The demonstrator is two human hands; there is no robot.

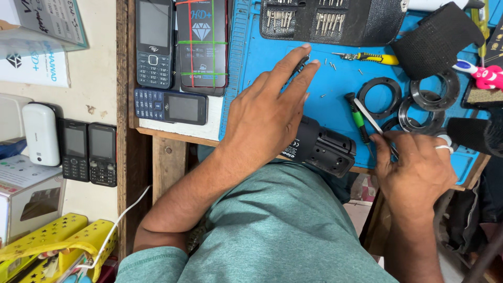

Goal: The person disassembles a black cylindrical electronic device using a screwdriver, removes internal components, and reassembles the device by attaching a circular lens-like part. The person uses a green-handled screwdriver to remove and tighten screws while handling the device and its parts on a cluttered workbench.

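A cluttered repair bench is filling the view, and a blue work mat [335, 84] is covering its right part, with a pale counter lying to the left. A black tool case [335, 21] holding rows of small bits is lying open along the mat's far edge. Several keypad phones [153, 42] are resting on the wooden bench left of the mat, and two more are sitting on the pale counter beside a white device [41, 133].

The person's left hand [267, 115] is lying flat over the mat, fingers stretched out and close together, the fingertips touching a slim dark tool whose shape I cannot make out. Just beside and partly under that hand, a black cylindrical device [322, 149] is lying at the mat's near edge.

The right hand [416, 170] is resting near the mat's right corner, its fingers pinching a thin metal tool [373, 123], probably tweezers. A green-handled screwdriver [357, 118] is lying just beside them. Three black rings [378, 97] are sitting further right. A yellow cutter [369, 57] and tiny loose screws [331, 65] are lying scattered near the left fingertips.
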